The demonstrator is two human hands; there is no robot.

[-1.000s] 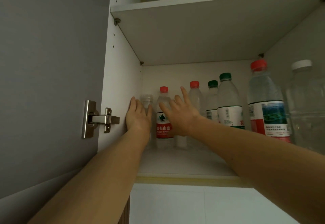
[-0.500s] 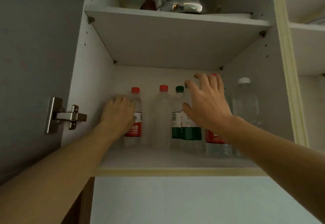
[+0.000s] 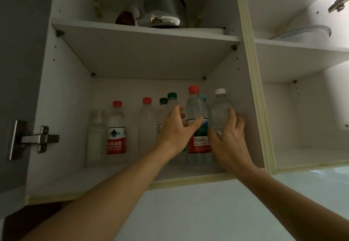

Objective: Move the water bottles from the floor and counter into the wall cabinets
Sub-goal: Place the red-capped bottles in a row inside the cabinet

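Red-capped bottle (image 3: pixel 196 112) upright, cap up, between hands

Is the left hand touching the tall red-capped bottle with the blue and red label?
Touching. The head view shows the left hand with its thumb wrapped across the front of the red-capped bottle.

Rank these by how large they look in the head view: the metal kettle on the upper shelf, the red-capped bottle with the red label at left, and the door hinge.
1. Metal kettle, clearly largest.
2. Red-capped bottle.
3. Door hinge, smallest, though it sits nearer the camera, so its true size is unsure.
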